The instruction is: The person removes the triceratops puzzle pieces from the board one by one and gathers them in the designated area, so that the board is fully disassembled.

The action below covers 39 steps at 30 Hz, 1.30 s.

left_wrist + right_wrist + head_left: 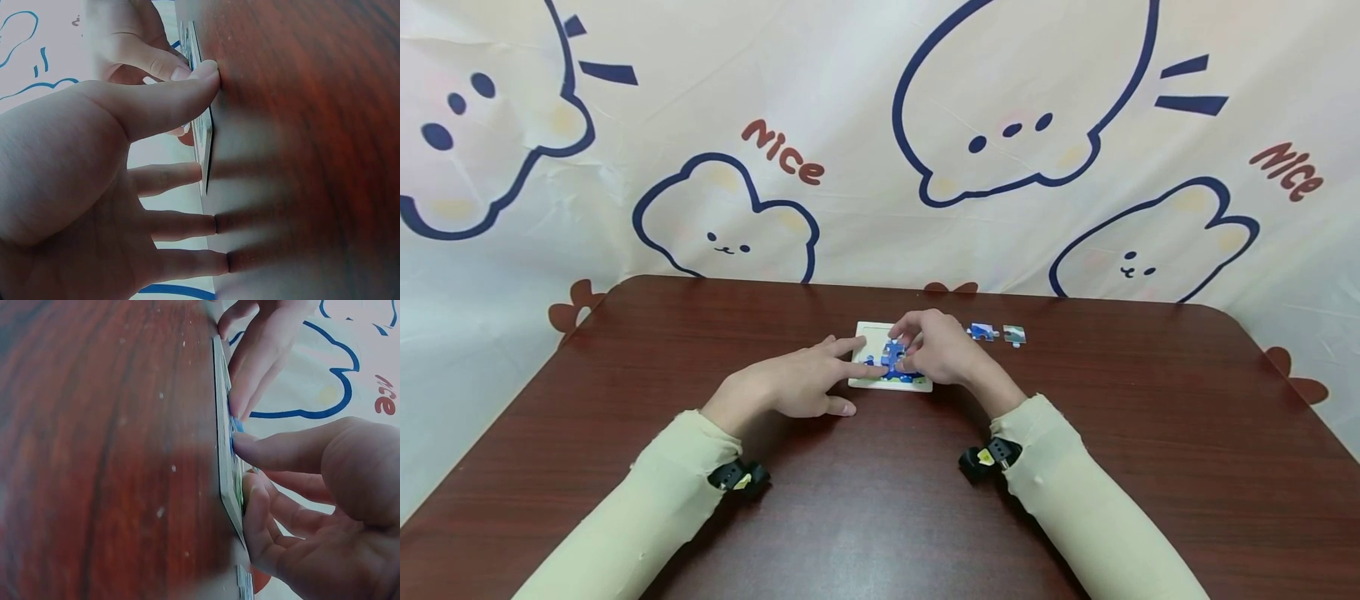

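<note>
A small puzzle board with a pale frame [871, 383] lies flat on the table, with blue jigsaw pieces [892, 353] inside it. My left hand [797, 379] has its fingers spread straight, the index fingertip touching the pieces and the thumb on the table; the left wrist view shows other fingertips down on the table. From the right, my right hand [946, 350] reaches over the board, fingers bent and thumb on the blue pieces. In the right wrist view the right thumb [281, 450] presses a blue piece near the frame edge; whether the fingers grip it is hidden.
Two loose puzzle pieces, one blue [982, 332] and one greenish [1014, 335], lie right of the board on the brown table [865, 517]. A printed cloth [857, 225] hangs behind the table's far edge.
</note>
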{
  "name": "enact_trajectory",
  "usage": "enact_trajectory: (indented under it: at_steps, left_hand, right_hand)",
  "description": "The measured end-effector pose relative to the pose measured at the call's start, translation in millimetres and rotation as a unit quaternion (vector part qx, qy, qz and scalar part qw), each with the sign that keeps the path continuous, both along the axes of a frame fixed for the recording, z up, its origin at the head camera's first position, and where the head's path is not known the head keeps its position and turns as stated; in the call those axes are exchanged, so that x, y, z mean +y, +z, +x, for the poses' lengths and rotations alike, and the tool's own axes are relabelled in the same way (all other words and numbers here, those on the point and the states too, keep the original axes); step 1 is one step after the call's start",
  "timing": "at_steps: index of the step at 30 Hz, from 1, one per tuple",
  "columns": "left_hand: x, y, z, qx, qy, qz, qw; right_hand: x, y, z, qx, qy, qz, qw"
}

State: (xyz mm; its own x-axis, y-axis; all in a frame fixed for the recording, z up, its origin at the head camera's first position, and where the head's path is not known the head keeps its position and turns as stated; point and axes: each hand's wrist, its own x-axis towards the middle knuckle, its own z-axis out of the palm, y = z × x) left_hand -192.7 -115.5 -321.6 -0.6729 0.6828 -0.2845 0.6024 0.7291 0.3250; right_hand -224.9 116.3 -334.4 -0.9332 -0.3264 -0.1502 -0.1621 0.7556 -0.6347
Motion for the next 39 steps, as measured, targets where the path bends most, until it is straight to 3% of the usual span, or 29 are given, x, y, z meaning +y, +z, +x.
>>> enact_trajectory:
  at_steps: [39]
  left_hand:
    - [-0.6, 0.1, 0.3, -0.008, 0.009, 0.000, 0.9999]
  right_hand:
    - [15, 2.1, -2.6, 0.005, 0.017, -0.009, 0.9998]
